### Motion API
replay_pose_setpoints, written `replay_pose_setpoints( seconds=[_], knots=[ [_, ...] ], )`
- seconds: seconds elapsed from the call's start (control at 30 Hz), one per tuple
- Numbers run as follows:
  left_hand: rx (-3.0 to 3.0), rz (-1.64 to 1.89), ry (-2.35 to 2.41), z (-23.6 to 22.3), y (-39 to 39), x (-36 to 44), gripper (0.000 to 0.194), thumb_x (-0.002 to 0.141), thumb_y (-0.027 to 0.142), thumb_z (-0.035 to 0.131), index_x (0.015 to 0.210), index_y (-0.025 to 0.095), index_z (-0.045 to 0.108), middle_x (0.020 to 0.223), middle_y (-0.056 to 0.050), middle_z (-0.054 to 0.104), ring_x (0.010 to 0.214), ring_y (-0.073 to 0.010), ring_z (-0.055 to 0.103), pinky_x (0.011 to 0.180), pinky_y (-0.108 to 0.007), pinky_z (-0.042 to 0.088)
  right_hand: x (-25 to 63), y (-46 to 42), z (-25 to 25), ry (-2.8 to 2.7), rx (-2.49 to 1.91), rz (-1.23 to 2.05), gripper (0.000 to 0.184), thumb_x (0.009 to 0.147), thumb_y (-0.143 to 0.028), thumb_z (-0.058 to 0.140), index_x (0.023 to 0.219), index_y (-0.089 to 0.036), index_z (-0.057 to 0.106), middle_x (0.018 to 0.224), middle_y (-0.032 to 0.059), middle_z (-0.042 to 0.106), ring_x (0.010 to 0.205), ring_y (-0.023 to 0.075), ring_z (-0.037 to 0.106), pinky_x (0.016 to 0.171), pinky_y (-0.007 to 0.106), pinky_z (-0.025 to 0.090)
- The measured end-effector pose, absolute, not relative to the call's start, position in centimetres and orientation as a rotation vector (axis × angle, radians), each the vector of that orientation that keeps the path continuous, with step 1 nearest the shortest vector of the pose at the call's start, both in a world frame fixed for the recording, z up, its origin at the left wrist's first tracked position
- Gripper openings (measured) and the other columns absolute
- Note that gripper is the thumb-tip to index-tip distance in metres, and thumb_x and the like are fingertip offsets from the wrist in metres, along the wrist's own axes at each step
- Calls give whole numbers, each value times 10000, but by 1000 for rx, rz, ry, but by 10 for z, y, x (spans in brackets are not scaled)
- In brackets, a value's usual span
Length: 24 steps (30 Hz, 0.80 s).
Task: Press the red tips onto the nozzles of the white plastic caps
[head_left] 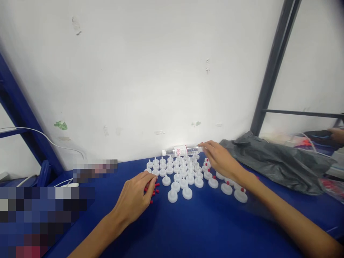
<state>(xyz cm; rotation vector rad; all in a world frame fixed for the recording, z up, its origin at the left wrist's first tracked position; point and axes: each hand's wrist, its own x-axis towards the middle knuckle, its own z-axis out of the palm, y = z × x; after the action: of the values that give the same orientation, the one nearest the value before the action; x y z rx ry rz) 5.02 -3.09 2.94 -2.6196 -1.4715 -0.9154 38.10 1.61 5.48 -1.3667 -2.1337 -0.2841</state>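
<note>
A broad stretch of the smooth blue tabletop runs between the forearms to the bottom of the frame; its far edge meets a scuffed white wall across the middle, where a clear plastic bottle lies on its side; crowded before it, centre, stand round translucent-white plastic caps with upright nozzles, and right of centre similar white caps bearing red tips; the left hand, fingers bent, is over small red plastic tips, left of centre, its grip impossible to tell; the right hand reaches to the bottle's right end, fingers extended, contact or hold unclear; a crumpled dark-grey plastic bag bounds the right side, below a dark metal post; the bottle's white label carries red lettering, too small to read.
</note>
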Motion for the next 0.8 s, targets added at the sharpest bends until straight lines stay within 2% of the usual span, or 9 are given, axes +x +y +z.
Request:
replay_pose_setpoints(
  seconds=[0.1,0.2,0.3,0.4,0.47,0.53,0.63,0.73,0.8],
  knots=[
    [-2650,-943,-1476,27,-32,54,282,1002,294,402,1192,261,609,1007,-16,675,861,-182,673,760,-302,519,404,30,54,-2149,-1638,-220,489,1041,-380,218,1118,-157,647,1144,151,665,1117,312,597,986,465,443],
    [-2627,-1034,-1530,26,-35,57,461,985,304,435,1440,286,364,1079,-22,624,718,-146,669,679,-295,553,418,37,46,-2193,-1780,-93,638,1030,-495,173,900,-165,703,860,132,718,856,302,680,816,432,512],
    [-2571,-1109,-1537,25,-35,57,557,962,306,471,1480,326,268,1227,-55,517,660,-115,661,604,-285,564,427,41,37,-2207,-1852,-32,629,1013,-549,203,1017,-197,725,786,104,727,783,291,698,762,411,524],
    [-2533,-1212,-1545,24,-33,54,505,953,302,487,1429,364,331,1342,-59,411,646,-82,678,556,-250,561,430,42,35,-2195,-1867,-44,596,1015,-540,205,1237,-228,661,994,117,747,972,317,694,858,449,516],
    [-2505,-1293,-1557,25,-32,53,467,948,305,503,1390,369,367,1373,-46,385,614,-57,679,531,-225,553,427,40,40,-2179,-1859,-75,613,1021,-539,177,1332,-222,600,1199,138,696,1184,356,607,965,520,470],
    [-2479,-1353,-1565,27,-32,53,442,947,309,511,1367,357,384,1367,-36,400,587,-45,673,527,-215,552,419,35,45,-2158,-1799,-124,627,1022,-555,158,1394,-230,545,1413,133,563,1371,383,432,1076,589,370],
    [-2500,-1350,-1582,32,-34,53,376,957,310,502,1327,323,437,1307,-27,463,574,-45,662,554,-221,562,403,23,52,-2112,-1626,-158,635,1014,-594,147,1447,-272,483,1637,59,226,1479,395,206,1176,622,194],
    [-2575,-1120,-1522,32,-34,54,190,966,283,476,1101,258,607,1165,-24,553,690,-106,672,610,-261,570,392,13,54,-2103,-1499,-68,610,1011,-604,144,1486,-334,414,1671,-11,34,1493,395,135,1188,623,157],
    [-2577,-916,-1445,30,-33,54,175,953,258,491,923,233,661,1068,-39,597,862,-191,656,651,-308,569,389,10,54,-2135,-1469,5,598,1012,-607,158,1500,-346,384,1660,-4,138,1497,372,153,1185,612,196]
  ],
)
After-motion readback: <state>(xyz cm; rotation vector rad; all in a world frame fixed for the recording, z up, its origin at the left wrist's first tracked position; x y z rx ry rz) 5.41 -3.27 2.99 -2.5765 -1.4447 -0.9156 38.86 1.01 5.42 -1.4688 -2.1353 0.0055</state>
